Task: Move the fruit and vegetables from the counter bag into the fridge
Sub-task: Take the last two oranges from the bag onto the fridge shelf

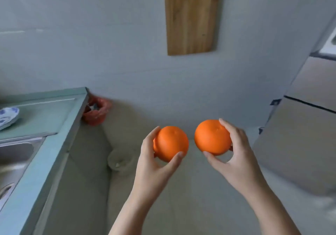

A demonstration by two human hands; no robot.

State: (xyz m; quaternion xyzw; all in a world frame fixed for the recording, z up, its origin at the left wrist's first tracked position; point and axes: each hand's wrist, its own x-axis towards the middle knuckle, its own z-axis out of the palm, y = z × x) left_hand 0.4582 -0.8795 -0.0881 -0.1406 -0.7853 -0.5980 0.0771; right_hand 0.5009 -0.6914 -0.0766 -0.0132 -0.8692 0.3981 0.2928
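Kitchen wall [109, 52], left orange [171, 143] in left hand [154, 167], right orange [211, 137] in right hand [238, 156]

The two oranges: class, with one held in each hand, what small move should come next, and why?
Probably turn right toward the fridge. The left hand grips the left orange and the right hand grips the right orange, both held clear of the counter, while the fridge stands at the right with its doors looking shut.

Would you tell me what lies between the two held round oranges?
Nothing: the head view shows a bare gap between the left round orange and the right round orange.
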